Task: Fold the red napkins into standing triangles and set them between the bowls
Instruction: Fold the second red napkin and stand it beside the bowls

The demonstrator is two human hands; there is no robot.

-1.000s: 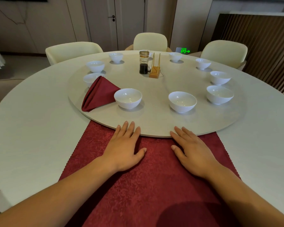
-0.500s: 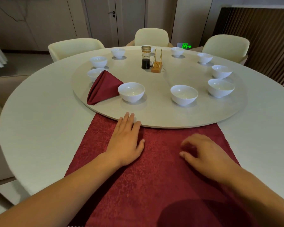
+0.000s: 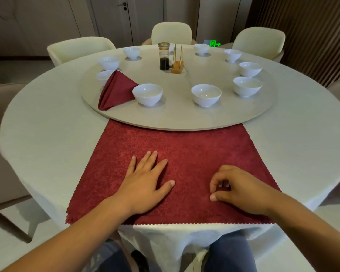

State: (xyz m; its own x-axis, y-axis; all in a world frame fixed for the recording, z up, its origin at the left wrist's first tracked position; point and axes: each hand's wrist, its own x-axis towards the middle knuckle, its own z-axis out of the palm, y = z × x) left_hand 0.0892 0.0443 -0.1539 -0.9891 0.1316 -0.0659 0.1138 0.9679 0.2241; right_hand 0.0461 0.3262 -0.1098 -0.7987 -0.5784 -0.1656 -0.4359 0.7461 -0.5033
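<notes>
My left hand [image 3: 145, 185] lies palm down on the flat napkin [image 3: 185, 150], fingers straight and a little apart, thumb out to the side. My right hand [image 3: 238, 189] is on the same cloth, a little farther from the turntable [image 3: 177, 119] than the left. Its fingers are curled in towards the thumb with a small gap between, and the thumb tip touches the cloth. Whether those fingers nip any cloth I cannot tell; it looks smooth under them. Both hands are well short of the turntable.

The flat napkin is spread on the table [image 3: 47, 124] on my side of the turntable. Its far edge meets the turntable's near rim, and its zigzag edge farthest from the turntable lies at the table's edge.

On the turntable, at its near left, the folded napkin [image 3: 117, 91] stands as a red triangle with its point up. It is between the near left bowl [image 3: 147, 94], which it touches or nearly touches, and another bowl [image 3: 103, 76] partly hidden behind it. The near right bowl [image 3: 206, 95] stands apart from these along the near rim. The other bowls [image 3: 247, 89], all white, ring the turntable's left, far and right rim. A bottle [image 3: 164, 56] of dark liquid and a small wooden stand [image 3: 177, 66] are near the turntable's middle, just beside each other
</notes>
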